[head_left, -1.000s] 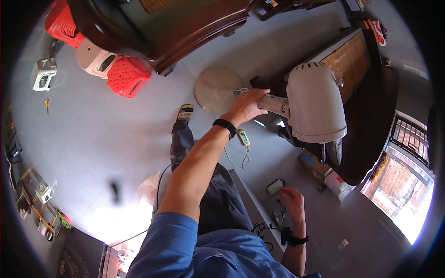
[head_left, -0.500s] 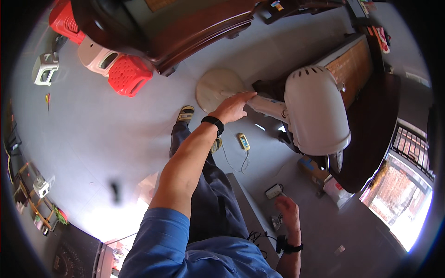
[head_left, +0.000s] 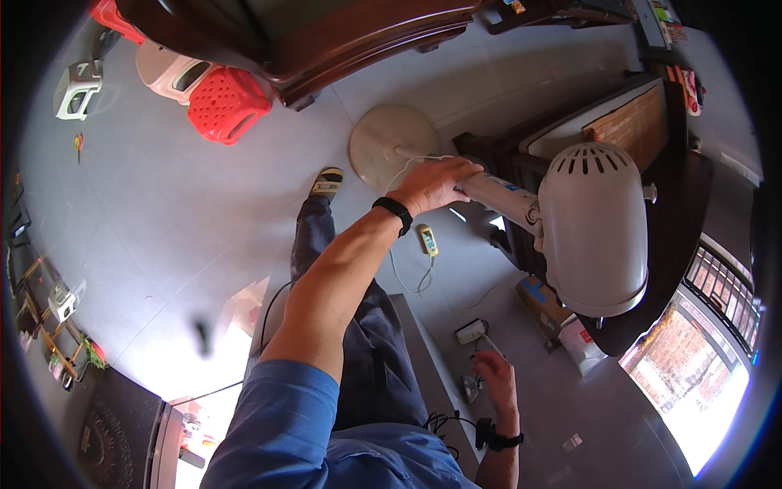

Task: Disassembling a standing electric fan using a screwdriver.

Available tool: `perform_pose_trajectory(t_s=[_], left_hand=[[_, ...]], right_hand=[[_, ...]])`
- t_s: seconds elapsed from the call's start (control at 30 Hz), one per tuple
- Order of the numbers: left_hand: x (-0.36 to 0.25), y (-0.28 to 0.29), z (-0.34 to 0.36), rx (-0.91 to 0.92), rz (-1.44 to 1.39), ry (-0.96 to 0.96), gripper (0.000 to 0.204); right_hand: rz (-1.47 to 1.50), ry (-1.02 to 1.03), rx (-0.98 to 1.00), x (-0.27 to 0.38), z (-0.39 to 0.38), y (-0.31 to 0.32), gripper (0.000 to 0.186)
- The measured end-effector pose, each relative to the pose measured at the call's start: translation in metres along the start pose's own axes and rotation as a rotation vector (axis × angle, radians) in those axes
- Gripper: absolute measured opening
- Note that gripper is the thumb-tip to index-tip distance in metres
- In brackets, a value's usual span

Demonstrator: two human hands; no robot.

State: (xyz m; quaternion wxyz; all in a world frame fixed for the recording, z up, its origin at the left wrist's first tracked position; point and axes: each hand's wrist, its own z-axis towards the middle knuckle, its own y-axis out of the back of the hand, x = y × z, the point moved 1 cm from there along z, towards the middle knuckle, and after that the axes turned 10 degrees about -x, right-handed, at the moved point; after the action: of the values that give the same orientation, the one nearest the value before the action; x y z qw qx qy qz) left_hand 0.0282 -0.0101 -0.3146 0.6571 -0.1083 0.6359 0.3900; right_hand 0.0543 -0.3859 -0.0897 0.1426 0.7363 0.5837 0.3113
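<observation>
My left hand (head_left: 436,183) wraps round the white pole (head_left: 505,204) of a standing appliance with a bulky, vented white head (head_left: 593,228) at the right. Below it, a pale round base (head_left: 389,134) rests on the floor with a cable over the pole. A yellow controller (head_left: 428,241) with a cord lies on the floor. My right hand (head_left: 494,375) is low at the right, fingers loosely bent and apart with nothing clearly held; it appears near a white power strip (head_left: 470,331), though contact is not evident. My sandaled foot (head_left: 326,181) stands beside the base.
Dark wooden furniture (head_left: 375,57) spans the top, with a wooden seat (head_left: 619,118) at right. Red (head_left: 228,106) and white (head_left: 77,90) plastic stools stand upper left. A cardboard box (head_left: 538,301), white bag (head_left: 581,342) and black cables (head_left: 440,420) are on the lower right.
The appliance's head has swung right and down, showing more of its vented top. My left hand has shifted right on or with the pole. The view has also shifted slightly.
</observation>
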Motion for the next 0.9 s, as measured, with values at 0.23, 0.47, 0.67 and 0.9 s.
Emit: perform_pose_trajectory(t_s=[0.23,0.47,0.67,0.9], left_hand=[[0.0,0.001,0.003,0.038,0.07,-0.036,0.055],[0.0,0.007,-0.002,-0.019,0.004,0.008,0.059],[0.014,0.017,-0.019,-0.118,-0.033,0.176,0.059],[0.045,-0.013,-0.054,-0.186,-0.383,0.875,0.041]], right_hand=[[-0.01,0.026,0.004,0.005,0.004,0.0,0.029],[0.036,0.002,0.004,0.012,0.008,-0.002,0.029],[-0.004,0.028,0.047,0.012,0.011,-0.007,0.028],[-0.044,0.028,0.096,0.025,0.024,-0.023,0.028]])
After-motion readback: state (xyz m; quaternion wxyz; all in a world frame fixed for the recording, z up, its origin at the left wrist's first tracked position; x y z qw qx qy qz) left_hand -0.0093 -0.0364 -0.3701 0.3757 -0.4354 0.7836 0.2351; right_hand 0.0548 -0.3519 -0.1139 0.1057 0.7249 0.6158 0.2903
